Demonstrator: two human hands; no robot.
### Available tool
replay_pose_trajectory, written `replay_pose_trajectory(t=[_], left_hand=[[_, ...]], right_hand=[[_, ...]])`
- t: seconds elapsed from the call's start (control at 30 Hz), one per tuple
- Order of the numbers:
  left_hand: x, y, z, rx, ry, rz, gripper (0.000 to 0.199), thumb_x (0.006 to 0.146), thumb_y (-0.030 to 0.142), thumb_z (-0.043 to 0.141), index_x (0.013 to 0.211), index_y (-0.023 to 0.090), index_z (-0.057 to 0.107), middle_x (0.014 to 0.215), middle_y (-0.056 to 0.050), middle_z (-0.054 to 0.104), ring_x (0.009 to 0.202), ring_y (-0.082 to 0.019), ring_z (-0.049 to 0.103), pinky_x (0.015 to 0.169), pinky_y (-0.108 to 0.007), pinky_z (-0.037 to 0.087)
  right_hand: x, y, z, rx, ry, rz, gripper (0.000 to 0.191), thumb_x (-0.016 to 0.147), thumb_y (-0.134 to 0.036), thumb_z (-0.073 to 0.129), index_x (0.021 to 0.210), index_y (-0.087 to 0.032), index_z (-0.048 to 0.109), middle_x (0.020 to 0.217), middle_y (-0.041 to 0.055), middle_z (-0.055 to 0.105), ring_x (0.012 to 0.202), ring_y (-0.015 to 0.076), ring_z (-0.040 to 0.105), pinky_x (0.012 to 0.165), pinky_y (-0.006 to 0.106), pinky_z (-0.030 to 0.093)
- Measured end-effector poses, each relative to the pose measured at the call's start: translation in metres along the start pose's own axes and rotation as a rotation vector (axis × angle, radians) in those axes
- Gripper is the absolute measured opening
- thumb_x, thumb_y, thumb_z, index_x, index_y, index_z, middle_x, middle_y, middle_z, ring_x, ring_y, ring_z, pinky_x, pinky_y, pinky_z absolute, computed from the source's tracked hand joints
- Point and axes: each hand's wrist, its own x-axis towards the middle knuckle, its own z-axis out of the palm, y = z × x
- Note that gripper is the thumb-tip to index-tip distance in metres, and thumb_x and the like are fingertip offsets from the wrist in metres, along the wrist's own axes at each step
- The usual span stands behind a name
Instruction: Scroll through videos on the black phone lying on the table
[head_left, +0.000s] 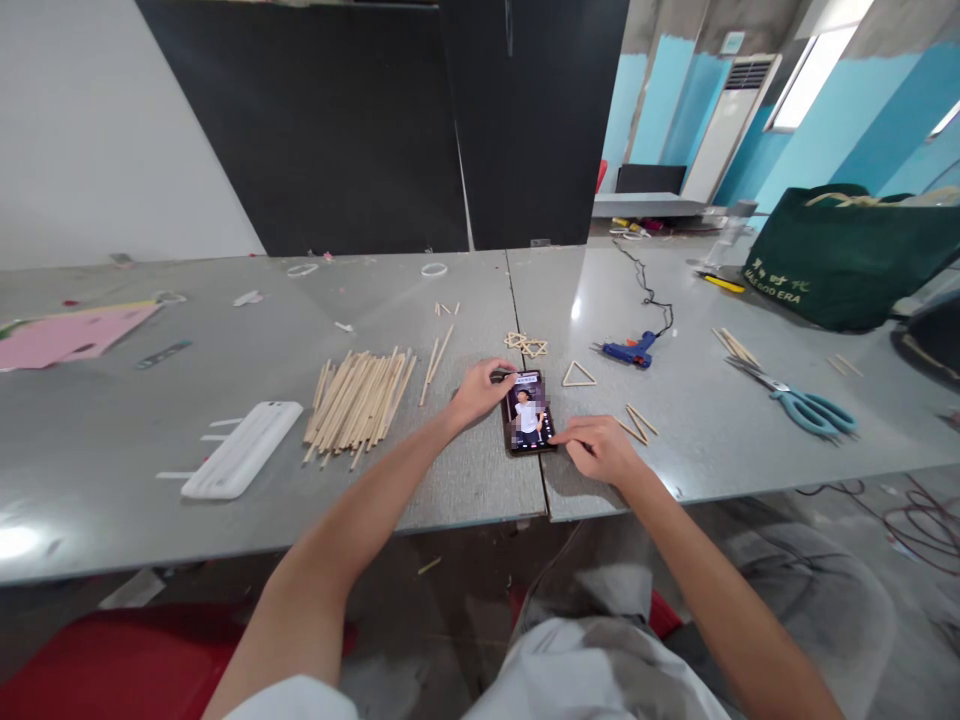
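A black smartphone point(528, 412) lies on the grey table across the seam, its lit screen showing a person in a white top. At its upper left corner, my left hand point(484, 390) grips the edge with thumb and fingers. My right hand point(596, 447) is at the lower right corner, index finger stretched onto the phone and the other fingers loosely curled, holding nothing. Just beyond the phone lie small stick stars point(534, 348) and a stick triangle point(579, 374). Two loose sticks point(637, 424) rest beside my right hand.
Left of the phone lie a pile of wooden sticks point(356, 405) and a white pack point(241, 450) with glue sticks. To the right are a blue glue gun point(631, 350) with its cord, blue-handled scissors point(814, 412), a yellow cutter point(721, 283) and a green bag point(847, 255). Pink sheets point(75, 335) lie far left.
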Motion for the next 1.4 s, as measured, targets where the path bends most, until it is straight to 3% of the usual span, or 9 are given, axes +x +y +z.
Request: replay_pose_trajectory(t=[1.4], left_hand=[[-0.0014,0.0027,-0.0013,-0.009,0.001,-0.01,0.015,0.091,0.027,0.065,0.102,0.021,0.075,0.114,-0.007,0.078,0.111,-0.024,0.072,0.108,-0.039,0.056]], right_hand=[[-0.0003,0.001,0.0005,0.005,-0.008,0.015,0.036,0.089,-0.006,0.052,0.093,-0.021,0.085,0.073,0.0032,0.073,0.063,0.015,0.063,0.062,0.026,0.044]])
